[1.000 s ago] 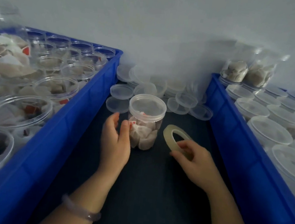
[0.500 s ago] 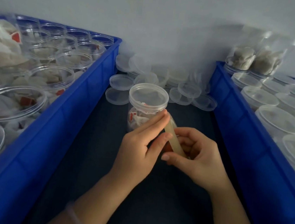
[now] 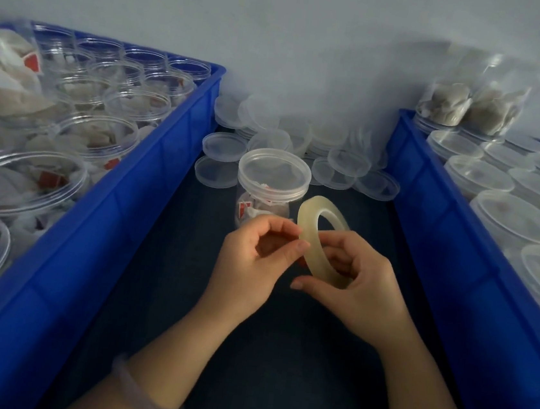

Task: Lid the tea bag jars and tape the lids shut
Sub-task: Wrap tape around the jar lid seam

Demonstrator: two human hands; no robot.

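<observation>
Translucent yellowish tape (image 3: pixel 307 220), a flat roll, is held on edge above the dark counter (image 3: pixel 276 373), tilted, near side low. Right hand (image 3: pixel 363 292) grips it: fingers curl through the hole, thumb under the lower rim. Left hand (image 3: pixel 247 269) meets the roll at its left edge, thumb and forefinger pinched together against the outer turn, other fingers curled in. Whether a loose tape end is between those fingertips cannot be told. A pale bracelet (image 3: pixel 142 398) sits on the left wrist.

The jar (image 3: pixel 261 206) stands upright on the counter just behind both hands, midway between the two crates. It is clear plastic with tea bags and red tags visible inside. Its lid (image 3: pixel 274 168) is seated on top; the jar's base is hidden by the left fingers. The tape does not touch the jar.

Behind the jar, loose lids (image 3: pixel 224 145) lie heaped against the wall (image 3: pixel 281 37), some flat and some leaning.

The left crate (image 3: pixel 148 197), blue, holds open jars (image 3: pixel 101 138) packed close, with tea bags inside. The right crate (image 3: pixel 451 252), blue, holds lidded jars (image 3: pixel 515 229) in rows. At its far corner stand two clear bags (image 3: pixel 475 103) of brownish tea bags, blurred.
</observation>
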